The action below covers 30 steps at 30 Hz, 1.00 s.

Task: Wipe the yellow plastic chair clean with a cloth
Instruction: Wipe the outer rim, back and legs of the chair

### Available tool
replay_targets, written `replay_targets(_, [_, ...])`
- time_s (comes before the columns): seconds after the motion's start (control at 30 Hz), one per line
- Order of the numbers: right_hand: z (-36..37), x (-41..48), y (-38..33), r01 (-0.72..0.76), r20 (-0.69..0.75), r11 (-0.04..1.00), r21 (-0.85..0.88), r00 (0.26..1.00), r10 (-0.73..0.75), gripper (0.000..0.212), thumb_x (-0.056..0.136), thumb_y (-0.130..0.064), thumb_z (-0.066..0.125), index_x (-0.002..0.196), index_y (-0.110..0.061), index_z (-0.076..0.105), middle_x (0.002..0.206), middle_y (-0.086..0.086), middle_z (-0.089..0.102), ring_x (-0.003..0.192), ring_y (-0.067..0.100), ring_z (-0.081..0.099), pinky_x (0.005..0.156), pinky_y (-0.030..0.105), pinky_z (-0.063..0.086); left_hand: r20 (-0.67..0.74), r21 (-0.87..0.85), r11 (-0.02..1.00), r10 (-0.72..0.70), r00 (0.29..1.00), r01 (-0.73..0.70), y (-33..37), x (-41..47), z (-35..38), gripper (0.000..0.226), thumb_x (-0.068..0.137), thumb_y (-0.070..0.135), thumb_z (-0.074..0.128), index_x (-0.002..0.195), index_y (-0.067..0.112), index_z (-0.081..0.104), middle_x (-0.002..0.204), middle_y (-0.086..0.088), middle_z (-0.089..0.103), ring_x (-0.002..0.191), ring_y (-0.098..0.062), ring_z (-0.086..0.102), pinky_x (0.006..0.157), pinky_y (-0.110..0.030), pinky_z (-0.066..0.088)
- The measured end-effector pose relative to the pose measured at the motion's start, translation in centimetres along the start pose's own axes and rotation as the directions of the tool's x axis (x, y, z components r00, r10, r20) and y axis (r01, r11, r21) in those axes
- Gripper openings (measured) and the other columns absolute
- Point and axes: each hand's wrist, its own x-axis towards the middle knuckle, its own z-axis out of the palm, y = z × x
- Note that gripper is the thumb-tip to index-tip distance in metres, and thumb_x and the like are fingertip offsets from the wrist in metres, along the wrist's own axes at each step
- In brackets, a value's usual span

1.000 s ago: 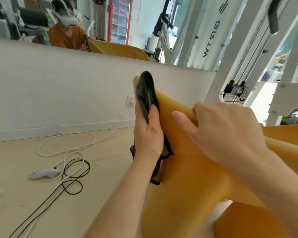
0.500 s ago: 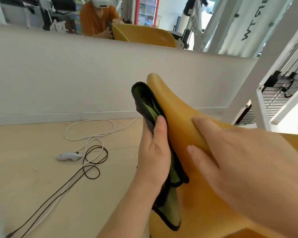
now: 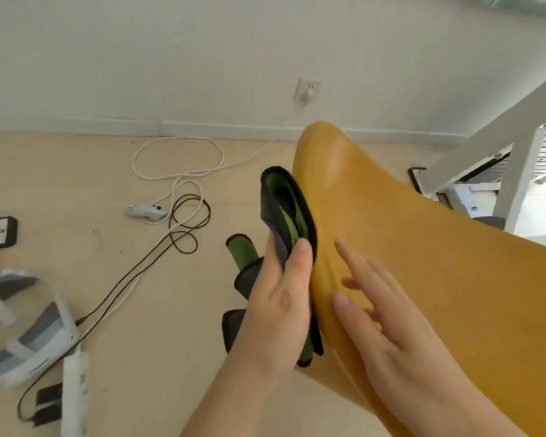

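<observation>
The left hand (image 3: 278, 307) has its grip clamped on a dark cloth (image 3: 289, 216) with a green inner side — it presses the cloth against the left edge of the yellow chair (image 3: 423, 263). The chair is tilted, its rounded end pointing toward the wall. The right hand (image 3: 391, 335) lies on the chair surface, fingers apart — holding nothing. White and black cables (image 3: 177, 197) lie on the floor (image 3: 60, 184).

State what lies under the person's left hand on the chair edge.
The dark cloth with green lining, pressed by the left hand against the yellow chair. The chair surface beneath the cloth is covered.
</observation>
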Motion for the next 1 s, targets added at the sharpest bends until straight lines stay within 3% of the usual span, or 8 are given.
replay_targets(0.1, [-1.3,4.4,-2.8,-0.023,0.095,0.976,0.217,0.995,0.002,0.054,0.089,-0.051,0.042,0.14,-0.057,0.023,0.12,-0.057,0.039,0.119,-0.027,0.038,0.102,0.009,0.038,0.024,0.06,0.996,0.068,0.997,-0.07,1.3,0.6,0.5,0.044,0.1,0.036,0.036,0.139,0.056,0.026,0.132,0.042,0.043,0.123,0.022,0.035,0.103,-0.007,0.033])
replay_targets(0.2, [-1.7,7.5,-3.3,0.044,0.1,0.98,0.196,0.993,-0.064,0.054,0.099,-0.036,0.043,0.147,-0.046,0.019,0.144,-0.039,0.032,0.134,-0.019,0.025,0.115,0.02,0.027,0.035,0.166,0.977,0.13,0.991,-0.134,2.4,4.2,0.6,0.047,0.103,0.029,0.035,0.145,0.048,0.024,0.141,0.035,0.037,0.126,0.02,0.033,0.103,-0.005,0.03])
replay_targets(0.37, [-3.6,12.6,-3.7,0.253,-0.089,0.954,-0.159,0.959,-0.269,0.06,0.103,-0.028,0.04,0.15,-0.044,0.005,0.16,-0.018,0.002,0.147,0.0,-0.004,0.119,0.029,0.005,0.058,0.305,0.935,0.17,0.984,-0.18,4.3,10.6,0.9,0.052,0.097,0.029,0.04,0.148,0.036,0.03,0.148,0.021,0.038,0.134,0.007,0.034,0.114,-0.027,0.029])
replay_targets(0.57, [-9.0,18.3,-4.4,0.536,0.325,0.748,-0.392,0.841,-0.432,0.037,0.093,-0.037,0.052,0.128,-0.03,0.061,0.116,-0.003,0.056,0.109,0.016,0.052,0.092,0.03,0.045,-0.138,0.519,0.853,0.157,0.978,-0.064,4.6,9.9,1.7,0.046,0.084,0.039,0.048,0.13,0.044,0.048,0.141,0.015,0.037,0.129,-0.014,0.035,0.108,-0.035,0.035])
replay_targets(0.67, [-10.4,20.2,-4.2,0.633,0.424,0.659,-0.405,0.769,-0.478,0.034,0.09,-0.037,0.059,0.12,-0.023,0.069,0.097,-0.005,0.057,0.088,0.013,0.054,0.076,0.031,0.049,-0.256,0.314,0.949,0.105,0.961,-0.02,5.2,7.4,1.4,0.046,0.081,0.035,0.056,0.125,0.046,0.053,0.126,0.03,0.044,0.121,0.008,0.041,0.096,-0.009,0.037])
replay_targets(0.77, [-10.4,22.0,-4.6,0.674,0.434,0.594,-0.439,0.738,-0.517,0.025,0.086,-0.028,0.063,0.108,-0.022,0.074,0.089,-0.012,0.055,0.081,0.005,0.048,0.071,0.028,0.045,-0.241,0.085,0.996,-0.001,0.971,0.022,5.3,7.7,-0.6,0.029,0.092,0.03,0.055,0.119,0.037,0.063,0.116,0.025,0.065,0.113,0.005,0.056,0.093,-0.018,0.047])
replay_targets(0.87, [-10.5,24.4,-4.9,0.617,0.366,0.573,-0.539,0.785,-0.501,0.021,0.085,-0.027,0.061,0.1,-0.021,0.075,0.09,-0.007,0.059,0.08,0.016,0.056,0.07,0.042,0.048,-0.036,0.07,0.993,-0.088,0.995,0.09,5.6,11.1,-2.4,0.038,0.094,0.028,0.059,0.13,0.039,0.056,0.123,0.03,0.06,0.118,0.011,0.051,0.104,-0.024,0.044])
replay_targets(1.0, [-10.7,28.5,-4.5,0.229,0.078,0.829,-0.51,0.972,-0.221,0.017,0.086,-0.01,0.063,0.095,-0.019,0.075,0.106,-0.001,0.056,0.097,0.014,0.056,0.088,0.038,0.049,0.215,0.068,0.988,-0.149,0.965,0.137,5.1,18.7,-2.1,0.049,0.091,0.058,0.05,0.137,0.06,0.033,0.141,0.035,0.04,0.133,0.006,0.034,0.114,-0.035,0.031])
